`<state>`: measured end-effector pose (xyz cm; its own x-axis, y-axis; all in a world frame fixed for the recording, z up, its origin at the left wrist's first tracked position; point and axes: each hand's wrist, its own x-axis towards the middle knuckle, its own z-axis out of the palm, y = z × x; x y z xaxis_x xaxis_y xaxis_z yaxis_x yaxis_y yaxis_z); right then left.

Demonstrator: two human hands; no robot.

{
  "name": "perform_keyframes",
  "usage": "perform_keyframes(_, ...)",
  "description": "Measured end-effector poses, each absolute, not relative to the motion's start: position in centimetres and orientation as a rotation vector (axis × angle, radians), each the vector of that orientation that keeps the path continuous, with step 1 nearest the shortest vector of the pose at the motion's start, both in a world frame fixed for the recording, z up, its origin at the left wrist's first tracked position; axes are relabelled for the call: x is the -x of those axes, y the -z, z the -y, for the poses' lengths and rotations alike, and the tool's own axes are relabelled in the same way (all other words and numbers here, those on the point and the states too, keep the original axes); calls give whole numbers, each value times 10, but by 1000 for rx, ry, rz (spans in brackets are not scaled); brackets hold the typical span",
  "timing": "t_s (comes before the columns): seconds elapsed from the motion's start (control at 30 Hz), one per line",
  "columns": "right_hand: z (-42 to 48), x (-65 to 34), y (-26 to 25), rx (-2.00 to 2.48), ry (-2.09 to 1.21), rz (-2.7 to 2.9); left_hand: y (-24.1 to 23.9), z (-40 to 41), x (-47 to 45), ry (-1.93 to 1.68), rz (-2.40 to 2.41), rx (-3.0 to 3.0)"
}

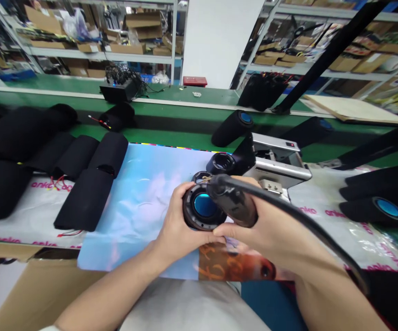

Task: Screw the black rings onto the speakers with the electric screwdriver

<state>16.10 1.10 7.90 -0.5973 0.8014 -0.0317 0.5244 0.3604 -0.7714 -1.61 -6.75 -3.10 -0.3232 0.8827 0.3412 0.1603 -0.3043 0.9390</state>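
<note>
My left hand (176, 220) is wrapped around a round black speaker (205, 223) whose end, with a shiny blue centre, faces up at me. In my right hand (254, 230) is a dark corded electric screwdriver (233, 200), held at a slant over the right side of the speaker's rim. Its cord runs back over my right forearm. My right thumb reaches the speaker's lower edge, close to my left thumb. The screwdriver's tip is hard to make out. Just beyond the speaker stands a black ring-shaped part (222, 162).
A silver-and-black machine (276, 161) stands to the right of my hands. A printed mat (144, 193) covers the table. Several black fabric sleeves (85, 197) lie at left, some with red wires. More blue-ended speakers (374, 209) lie at right. A green conveyor (171, 122) runs behind.
</note>
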Motion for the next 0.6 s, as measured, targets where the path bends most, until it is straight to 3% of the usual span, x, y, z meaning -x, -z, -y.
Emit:
perform_keyframes(0.17, -23, -157, -95, 1128, -1138, 2433, 24, 67, 27, -1598, -1297, -1420)
perform_keyframes(0.43, -29, -153, -86, 1101, -1360, 2164, 5, 58, 36, -1621, -1281, -1529)
perform_keyframes(0.6, -33, -171, -96, 994, -1458, 1636, 3, 57, 40, -1581, -1360, -1560)
